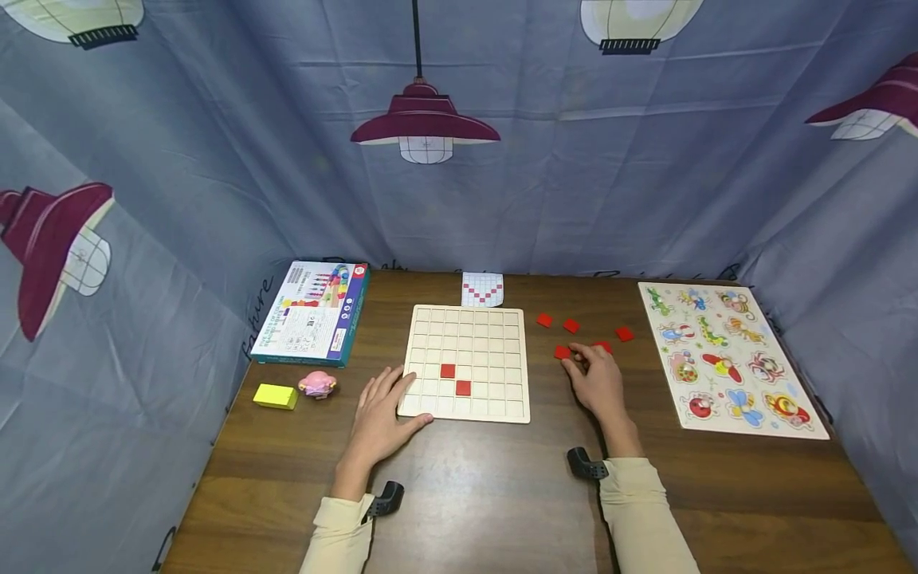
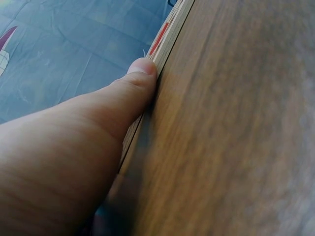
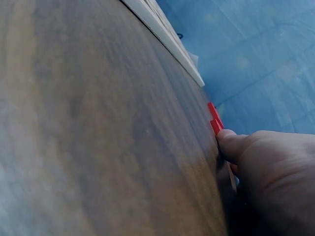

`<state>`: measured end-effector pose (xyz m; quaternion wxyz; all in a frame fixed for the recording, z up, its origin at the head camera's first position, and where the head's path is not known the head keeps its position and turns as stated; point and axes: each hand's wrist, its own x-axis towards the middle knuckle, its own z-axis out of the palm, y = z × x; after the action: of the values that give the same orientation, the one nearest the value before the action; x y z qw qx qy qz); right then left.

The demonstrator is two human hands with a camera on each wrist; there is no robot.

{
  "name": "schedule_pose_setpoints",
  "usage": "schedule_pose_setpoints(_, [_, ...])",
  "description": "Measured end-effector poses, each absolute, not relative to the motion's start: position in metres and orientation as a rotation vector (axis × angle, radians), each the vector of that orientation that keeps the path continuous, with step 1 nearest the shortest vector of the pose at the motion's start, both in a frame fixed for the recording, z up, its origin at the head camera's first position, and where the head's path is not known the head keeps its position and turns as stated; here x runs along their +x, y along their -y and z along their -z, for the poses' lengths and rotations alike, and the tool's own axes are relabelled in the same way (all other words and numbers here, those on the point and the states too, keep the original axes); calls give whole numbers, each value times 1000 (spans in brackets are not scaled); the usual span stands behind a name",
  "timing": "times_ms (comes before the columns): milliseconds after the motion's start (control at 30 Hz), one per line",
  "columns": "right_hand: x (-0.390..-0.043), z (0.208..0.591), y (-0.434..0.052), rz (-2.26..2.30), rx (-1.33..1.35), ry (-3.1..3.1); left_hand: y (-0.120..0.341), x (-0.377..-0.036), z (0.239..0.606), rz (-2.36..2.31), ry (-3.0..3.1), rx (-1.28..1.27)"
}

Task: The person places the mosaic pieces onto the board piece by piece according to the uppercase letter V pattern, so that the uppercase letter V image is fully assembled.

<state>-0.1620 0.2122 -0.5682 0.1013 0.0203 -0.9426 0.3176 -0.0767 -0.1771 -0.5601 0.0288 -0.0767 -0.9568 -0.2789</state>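
Observation:
A pale wooden grid board [image 1: 495, 343] lies mid-table, with one red square tile [image 1: 448, 371] and another red tile [image 1: 463, 388] set in its lower-left cells. My left hand [image 1: 380, 418] rests at the board's near-left corner. Its fingers are extended by the left side, and the thumb [image 2: 140, 71] touches the front edge. To the right of the board, my right hand [image 1: 597, 383] pinches a loose red tile [image 1: 562, 352] between thumb and fingers, close over the table. In the right wrist view the thumb lies against that red tile [image 3: 216, 127].
Several other loose red tiles [image 1: 570, 326] lie around the right hand. A pattern card [image 1: 483, 289] sits behind the board. A picture board [image 1: 731, 359] of animals is at right. On the left are a box [image 1: 311, 311], a yellow block [image 1: 276, 396] and a pink figurine [image 1: 318, 384].

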Motion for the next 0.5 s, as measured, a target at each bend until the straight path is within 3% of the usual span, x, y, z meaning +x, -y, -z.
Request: schedule_pose_setpoints(500, [-155,570,-205,-1081,26,2665,178,-75,559,874,2950,-227])
